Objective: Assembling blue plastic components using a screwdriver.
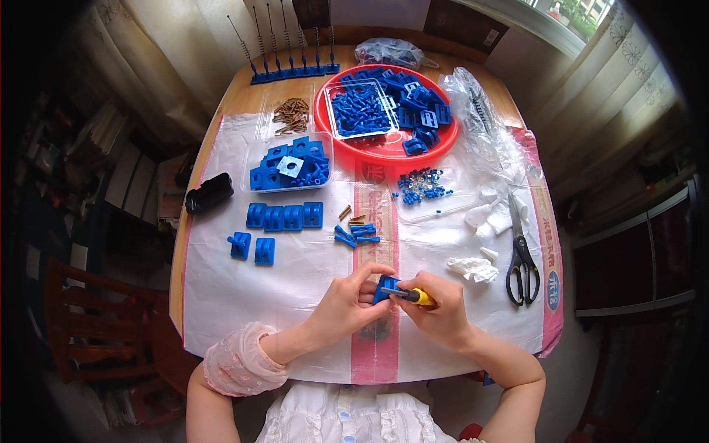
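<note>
My left hand is closed on a small blue plastic part, gripping it by its left side above the near middle of the table. In my right hand is a yellow-and-black-handled tool; its short grey metal end lies against the part. Whether that end is a blade or a screwdriver tip I cannot tell. Beyond my hands lie several loose blue plugs and brass-coloured screws. To their left, finished-looking blue brackets stand in a row, with two more brackets nearer.
A red basin of blue parts stands at the back, beside a clear box of blue pieces. Small nuts lie on a clear lid. Black scissors, crumpled tissue and plastic bags are right; a black case is left.
</note>
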Motion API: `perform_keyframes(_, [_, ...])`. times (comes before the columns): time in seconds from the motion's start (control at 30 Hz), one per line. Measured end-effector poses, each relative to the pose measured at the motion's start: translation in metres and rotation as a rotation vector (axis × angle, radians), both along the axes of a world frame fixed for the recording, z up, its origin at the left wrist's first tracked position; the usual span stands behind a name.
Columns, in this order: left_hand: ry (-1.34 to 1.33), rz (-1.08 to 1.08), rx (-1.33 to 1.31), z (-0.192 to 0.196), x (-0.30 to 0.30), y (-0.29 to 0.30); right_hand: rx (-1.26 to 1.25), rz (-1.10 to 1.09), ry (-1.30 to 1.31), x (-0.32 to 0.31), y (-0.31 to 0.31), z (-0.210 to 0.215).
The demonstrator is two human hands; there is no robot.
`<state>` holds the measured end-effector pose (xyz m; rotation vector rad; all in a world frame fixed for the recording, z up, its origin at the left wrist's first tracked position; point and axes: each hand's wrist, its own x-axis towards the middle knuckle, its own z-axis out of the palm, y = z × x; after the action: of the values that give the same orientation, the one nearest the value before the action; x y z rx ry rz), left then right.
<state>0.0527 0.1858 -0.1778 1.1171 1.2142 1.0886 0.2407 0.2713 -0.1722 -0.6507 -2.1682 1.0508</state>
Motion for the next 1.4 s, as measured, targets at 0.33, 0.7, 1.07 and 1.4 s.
perform_keyframes(0.33, [-0.456, 0.053, -0.133, -0.012, -0.011, 0.008, -0.281, -0.072, 0.156, -0.001, 0.006, 0.004])
perform_keyframes(0.7, [-0.659, 0.256, -0.167, -0.010, -0.041, 0.021, 0.170, -0.084, -0.105, 0.006, 0.016, 0.012])
perform_keyframes(1.07, [-0.479, 0.221, -0.050, -0.017, -0.041, 0.022, 0.364, -0.065, -0.140, 0.009, 0.017, 0.011])
perform_keyframes(1.4, [-0.272, 0.137, -0.065, -0.019, -0.047, 0.020, 0.511, 0.030, -0.196, 0.013, 0.012, 0.010])
